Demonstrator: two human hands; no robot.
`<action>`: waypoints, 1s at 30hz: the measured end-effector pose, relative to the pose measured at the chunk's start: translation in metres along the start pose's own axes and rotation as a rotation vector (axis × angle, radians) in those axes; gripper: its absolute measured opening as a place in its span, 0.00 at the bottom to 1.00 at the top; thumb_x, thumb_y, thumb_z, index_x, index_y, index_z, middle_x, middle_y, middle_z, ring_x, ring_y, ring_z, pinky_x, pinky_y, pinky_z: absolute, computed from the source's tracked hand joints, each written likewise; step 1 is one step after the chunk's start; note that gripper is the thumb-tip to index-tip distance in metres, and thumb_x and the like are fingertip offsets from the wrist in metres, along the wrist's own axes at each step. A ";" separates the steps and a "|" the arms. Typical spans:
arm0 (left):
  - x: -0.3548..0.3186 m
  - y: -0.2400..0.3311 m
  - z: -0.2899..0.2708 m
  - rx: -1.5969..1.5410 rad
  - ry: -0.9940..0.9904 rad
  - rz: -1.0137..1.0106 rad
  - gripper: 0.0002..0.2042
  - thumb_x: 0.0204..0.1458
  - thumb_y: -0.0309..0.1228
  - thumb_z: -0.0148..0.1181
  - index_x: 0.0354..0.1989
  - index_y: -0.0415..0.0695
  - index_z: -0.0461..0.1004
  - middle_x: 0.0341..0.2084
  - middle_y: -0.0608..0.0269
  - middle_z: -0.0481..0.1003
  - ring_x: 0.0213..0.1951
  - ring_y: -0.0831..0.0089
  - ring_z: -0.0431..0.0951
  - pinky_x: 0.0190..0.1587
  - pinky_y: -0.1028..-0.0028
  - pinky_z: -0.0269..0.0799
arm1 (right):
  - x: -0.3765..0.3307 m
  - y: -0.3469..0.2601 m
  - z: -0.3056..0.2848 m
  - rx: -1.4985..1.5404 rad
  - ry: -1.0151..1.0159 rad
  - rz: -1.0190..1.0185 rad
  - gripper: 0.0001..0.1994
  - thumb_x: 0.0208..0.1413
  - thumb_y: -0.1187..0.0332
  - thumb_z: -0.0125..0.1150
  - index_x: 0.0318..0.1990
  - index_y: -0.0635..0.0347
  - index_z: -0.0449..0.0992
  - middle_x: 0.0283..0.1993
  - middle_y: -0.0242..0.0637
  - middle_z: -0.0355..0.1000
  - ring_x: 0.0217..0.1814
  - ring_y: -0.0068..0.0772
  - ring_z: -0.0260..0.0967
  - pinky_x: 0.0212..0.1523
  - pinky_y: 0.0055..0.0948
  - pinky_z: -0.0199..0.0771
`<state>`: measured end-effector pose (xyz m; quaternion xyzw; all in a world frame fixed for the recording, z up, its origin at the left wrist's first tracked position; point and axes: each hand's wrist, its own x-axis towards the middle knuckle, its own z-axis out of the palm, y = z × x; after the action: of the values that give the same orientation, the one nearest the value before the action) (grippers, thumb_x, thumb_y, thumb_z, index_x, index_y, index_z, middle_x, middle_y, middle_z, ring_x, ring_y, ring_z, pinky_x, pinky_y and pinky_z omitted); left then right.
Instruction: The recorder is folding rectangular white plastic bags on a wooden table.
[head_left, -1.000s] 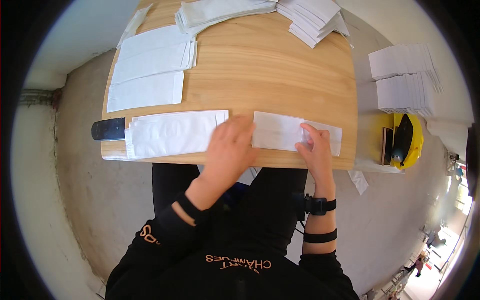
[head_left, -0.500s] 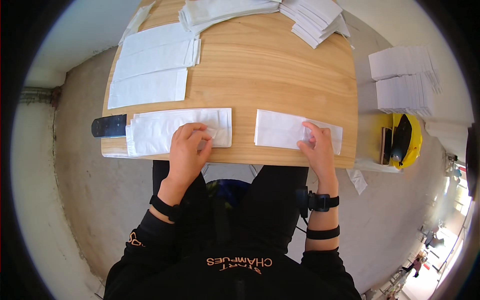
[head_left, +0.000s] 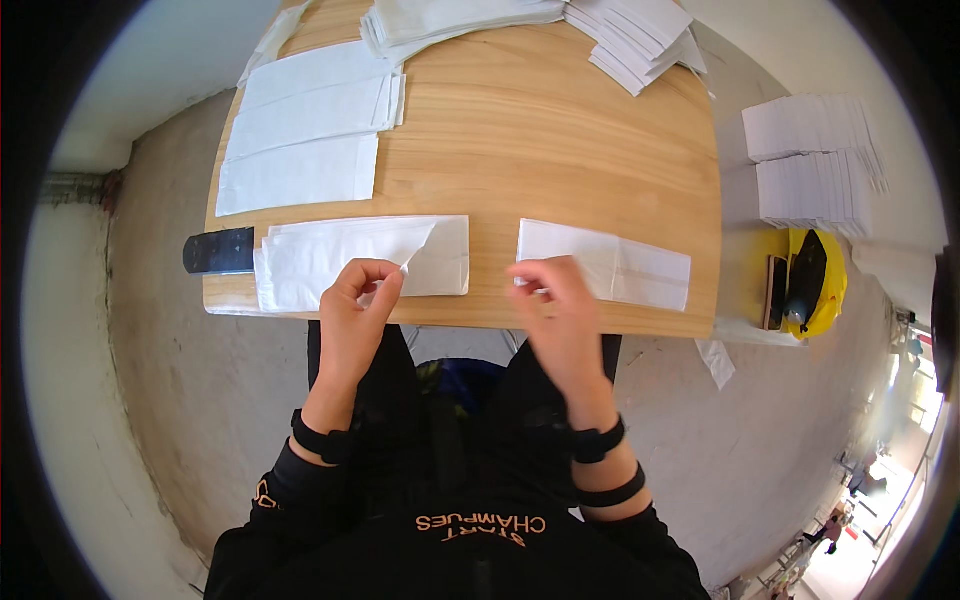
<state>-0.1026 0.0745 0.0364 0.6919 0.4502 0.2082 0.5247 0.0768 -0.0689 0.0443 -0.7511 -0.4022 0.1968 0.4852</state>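
A pile of thin white paper sheets [head_left: 330,252] lies near the table's front edge on the left. My left hand [head_left: 360,300] is closed in a pinch on the top sheet [head_left: 440,265], lifting its near edge so a fold stands up at the fingertips. My right hand [head_left: 560,310] is over the table edge, by the left end of a second, narrower white paper stack [head_left: 645,270]. Its fingers are bent and smeared by motion, so whether they hold anything is not visible.
A dark phone-like object [head_left: 220,251] sits left of the pile. More white sheets [head_left: 300,170] lie in rows behind it. Folded white stacks [head_left: 640,45] are at the far right corner. Beyond the right edge are white stacks [head_left: 810,190] and a yellow bag [head_left: 832,290].
My right hand has left the right stack and moved left toward the gap between the stacks. My left hand has closed on the top sheet and raised its edge.
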 end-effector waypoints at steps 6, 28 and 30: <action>-0.003 0.006 0.002 -0.286 -0.077 -0.151 0.07 0.55 0.28 0.59 0.36 0.35 0.76 0.30 0.69 0.76 0.33 0.84 0.71 0.41 0.81 0.67 | -0.002 -0.021 0.053 0.198 -0.059 0.047 0.10 0.47 0.73 0.66 0.38 0.56 0.75 0.35 0.37 0.70 0.35 0.33 0.73 0.34 0.30 0.71; -0.009 0.012 0.010 0.077 -0.104 0.110 0.05 0.51 0.25 0.60 0.32 0.36 0.77 0.29 0.58 0.79 0.32 0.71 0.77 0.34 0.74 0.71 | 0.002 -0.028 0.059 0.075 -0.098 0.099 0.05 0.49 0.77 0.64 0.34 0.59 0.77 0.33 0.35 0.71 0.34 0.29 0.74 0.33 0.25 0.72; -0.009 0.010 0.011 0.093 -0.107 0.142 0.05 0.50 0.25 0.60 0.32 0.36 0.77 0.29 0.58 0.79 0.32 0.70 0.78 0.33 0.74 0.71 | 0.002 -0.028 0.061 0.019 -0.043 0.045 0.05 0.48 0.77 0.64 0.33 0.59 0.77 0.32 0.35 0.71 0.33 0.29 0.75 0.32 0.25 0.72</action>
<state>-0.0944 0.0608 0.0433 0.7559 0.3805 0.1867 0.4991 0.0246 -0.0265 0.0421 -0.7507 -0.3938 0.2277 0.4790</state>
